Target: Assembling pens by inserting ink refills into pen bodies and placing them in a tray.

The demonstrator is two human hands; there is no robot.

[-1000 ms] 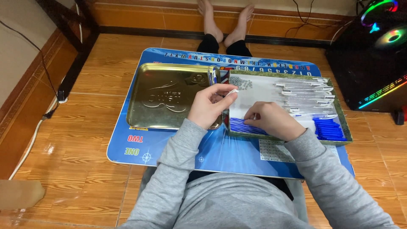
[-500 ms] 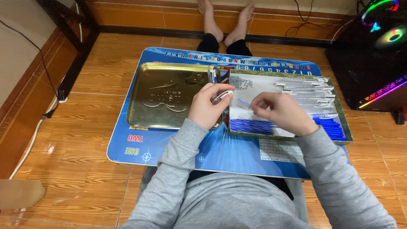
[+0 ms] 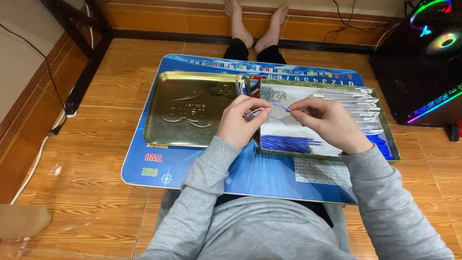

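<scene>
One gold tin lid [image 3: 192,110], one blue mat [image 3: 269,173], two hands, two bare feet [image 3: 255,24]

We see a gold tin lid [image 3: 192,113] with embossed lettering on a blue board [image 3: 269,175] printed with white letters — red and yellow words sit at its near left corner. Blue refills [image 3: 288,143] lie on white paper [image 3: 293,125]; our sleeves are grey — the floor is orange-brown.
</scene>
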